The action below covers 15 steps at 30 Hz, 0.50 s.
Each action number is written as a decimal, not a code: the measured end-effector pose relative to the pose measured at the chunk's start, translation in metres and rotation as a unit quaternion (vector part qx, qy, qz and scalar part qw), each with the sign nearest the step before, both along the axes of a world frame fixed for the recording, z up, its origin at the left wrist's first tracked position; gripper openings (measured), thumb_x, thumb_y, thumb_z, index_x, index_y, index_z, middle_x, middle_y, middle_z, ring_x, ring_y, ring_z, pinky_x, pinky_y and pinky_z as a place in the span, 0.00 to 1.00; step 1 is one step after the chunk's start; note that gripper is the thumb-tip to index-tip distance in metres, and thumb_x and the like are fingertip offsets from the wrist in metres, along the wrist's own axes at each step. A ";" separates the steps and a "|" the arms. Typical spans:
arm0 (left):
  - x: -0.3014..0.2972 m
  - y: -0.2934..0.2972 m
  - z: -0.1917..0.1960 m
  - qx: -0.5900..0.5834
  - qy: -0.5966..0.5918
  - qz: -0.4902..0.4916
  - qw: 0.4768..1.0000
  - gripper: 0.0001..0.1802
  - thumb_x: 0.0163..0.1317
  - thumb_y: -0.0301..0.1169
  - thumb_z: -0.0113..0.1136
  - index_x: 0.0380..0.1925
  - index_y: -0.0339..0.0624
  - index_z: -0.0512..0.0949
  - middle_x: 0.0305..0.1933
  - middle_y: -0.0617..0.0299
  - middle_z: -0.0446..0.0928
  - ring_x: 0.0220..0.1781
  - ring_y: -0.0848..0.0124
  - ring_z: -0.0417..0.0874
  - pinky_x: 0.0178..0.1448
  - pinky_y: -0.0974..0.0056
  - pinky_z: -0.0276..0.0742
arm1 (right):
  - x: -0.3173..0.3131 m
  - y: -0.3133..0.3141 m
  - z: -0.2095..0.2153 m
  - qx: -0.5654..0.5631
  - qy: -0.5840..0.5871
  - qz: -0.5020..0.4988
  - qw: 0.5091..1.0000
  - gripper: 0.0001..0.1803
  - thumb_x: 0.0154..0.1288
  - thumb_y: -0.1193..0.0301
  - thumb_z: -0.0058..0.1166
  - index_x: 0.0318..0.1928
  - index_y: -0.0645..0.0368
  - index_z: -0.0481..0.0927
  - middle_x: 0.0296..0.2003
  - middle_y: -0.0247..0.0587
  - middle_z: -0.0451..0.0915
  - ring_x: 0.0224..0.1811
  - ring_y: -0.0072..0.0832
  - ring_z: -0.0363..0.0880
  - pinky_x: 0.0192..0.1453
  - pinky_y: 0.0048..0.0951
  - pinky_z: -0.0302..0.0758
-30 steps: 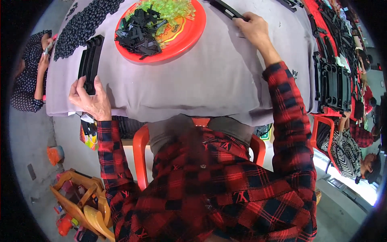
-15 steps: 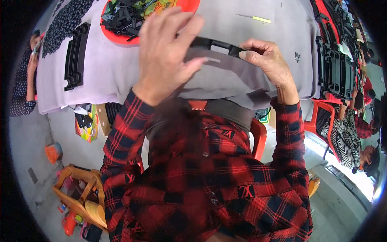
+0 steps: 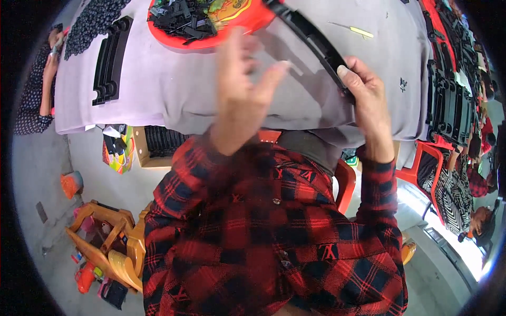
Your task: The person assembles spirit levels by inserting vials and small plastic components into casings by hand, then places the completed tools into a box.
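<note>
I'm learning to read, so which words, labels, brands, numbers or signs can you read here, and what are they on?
Shirt: pale letter-like marks; I won't copy those out.
Colourful bag: print too small to read.
Black strip in the right hand: no text I can read.
Plate: yellow pattern, no words I can read.

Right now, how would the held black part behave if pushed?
Likely light: the right hand pinches the held black part near one end. Probably stiff: no kink shows. It might pivot, as the left hand stands apart.
</note>
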<state>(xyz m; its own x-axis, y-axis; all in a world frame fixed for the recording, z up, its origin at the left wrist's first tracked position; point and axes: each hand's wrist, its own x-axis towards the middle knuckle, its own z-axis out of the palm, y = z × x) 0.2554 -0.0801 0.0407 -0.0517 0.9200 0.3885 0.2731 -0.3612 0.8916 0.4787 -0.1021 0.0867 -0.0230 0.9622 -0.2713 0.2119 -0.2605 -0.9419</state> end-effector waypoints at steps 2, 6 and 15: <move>0.033 -0.009 0.007 -0.149 -0.205 -0.124 0.959 0.43 0.58 0.34 0.73 0.68 0.30 0.60 0.56 0.44 0.71 0.55 0.58 0.77 0.53 0.56 0.76 | -0.026 -0.014 -0.004 0.077 0.047 -0.086 0.992 0.08 0.71 0.72 0.58 0.46 0.63 0.79 0.36 0.25 0.76 0.40 0.15 0.72 0.48 0.18 0.70; 0.042 -0.004 0.032 -0.075 0.007 -0.201 0.977 0.36 0.65 0.35 0.65 0.67 0.28 0.62 0.54 0.46 0.75 0.55 0.56 0.80 0.57 0.58 0.77 | -0.065 -0.028 -0.030 0.185 -0.042 -0.117 0.975 0.17 0.68 0.74 0.58 0.54 0.64 0.71 0.38 0.36 0.76 0.43 0.19 0.73 0.49 0.22 0.72; 0.008 0.025 0.015 -0.044 0.205 -0.287 0.935 0.31 0.63 0.36 0.60 0.62 0.28 0.67 0.50 0.36 0.77 0.53 0.40 0.79 0.56 0.47 0.74 | -0.023 -0.023 -0.022 0.069 -0.046 0.087 0.993 0.07 0.62 0.77 0.65 0.36 0.62 0.78 0.23 0.25 0.74 0.25 0.12 0.64 0.29 0.23 0.68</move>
